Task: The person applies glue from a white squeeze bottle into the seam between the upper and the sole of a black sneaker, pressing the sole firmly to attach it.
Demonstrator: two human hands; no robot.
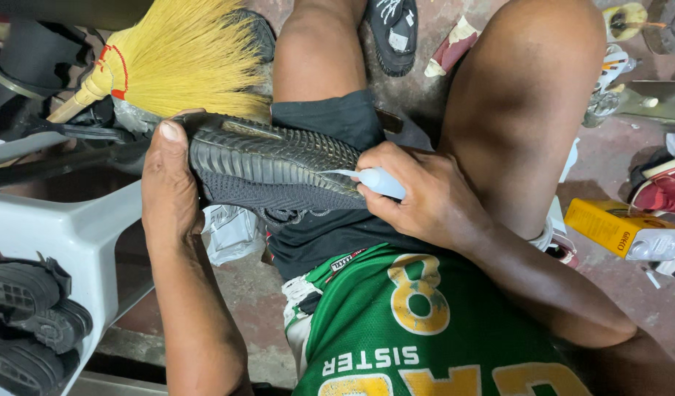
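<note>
Fingers of the right hand clench a glue bottle, nozzle against the shoe lying sideways across the lap; left hand grips its toe.

Hands: two, the left hand and the right hand, centre of the frame.
Black knit shoe: one, centre.
White squeeze bottle: one, centre.
Straw broom: one, upper left.
Loose black soles: two, lower left.
Yellow box: one, right edge.
Black sneaker: one, top centre.
Red shoe: one, right edge.
</note>
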